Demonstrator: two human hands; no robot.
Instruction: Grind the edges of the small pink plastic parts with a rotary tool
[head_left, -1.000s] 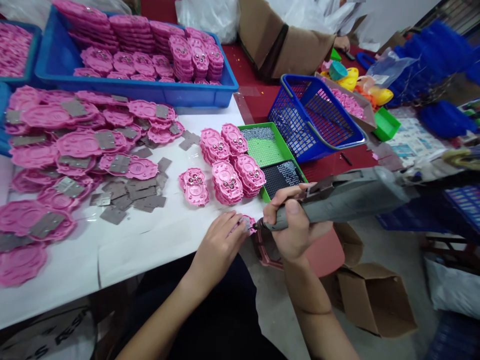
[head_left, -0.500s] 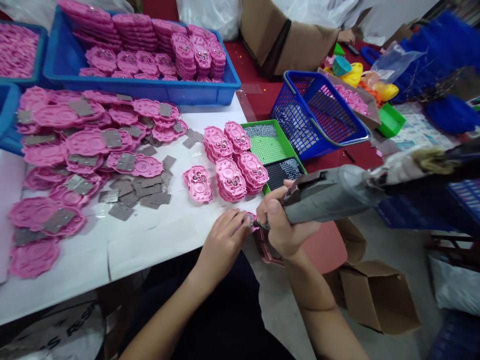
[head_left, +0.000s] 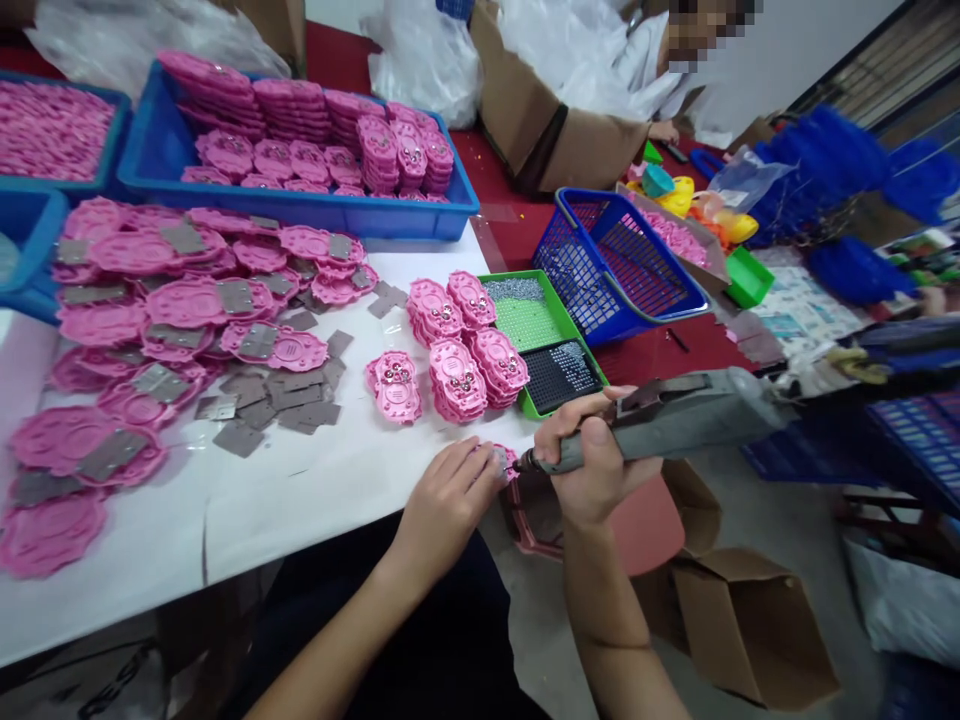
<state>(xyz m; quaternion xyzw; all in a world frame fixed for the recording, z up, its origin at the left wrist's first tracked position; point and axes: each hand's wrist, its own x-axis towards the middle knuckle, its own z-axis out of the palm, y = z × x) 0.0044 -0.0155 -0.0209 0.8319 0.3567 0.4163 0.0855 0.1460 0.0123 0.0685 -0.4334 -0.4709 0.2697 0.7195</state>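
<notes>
My left hand (head_left: 450, 500) is closed over a pink plastic part (head_left: 512, 470) with a grey metal plate (head_left: 501, 457) on it, at the table's front edge; most of the part is hidden under the fingers. In my right hand (head_left: 589, 465) is a grey electric screwdriver (head_left: 675, 415), its bit pointing left at the held part. Whether the tip touches a screw is too small to tell. Just beyond my hands stand stacks of pink parts (head_left: 459, 378) with shiny screws. A green tray (head_left: 574, 315) with small screws and a black perforated plate (head_left: 551, 375) lies beside them.
Pink parts with metal plates (head_left: 180, 300) are heaped on the left, near loose grey plates (head_left: 277, 395). A blue bin (head_left: 300, 205) of stacked parts stands behind. Right are a blue basket (head_left: 622, 270), a stool (head_left: 645, 530) and cardboard boxes (head_left: 750, 630). Another person's hand (head_left: 663, 132) shows at the back.
The view has shifted, so the table things sit lower in the picture. My right hand and the screwdriver have drawn slightly to the right of my left hand, showing more of the bit.
</notes>
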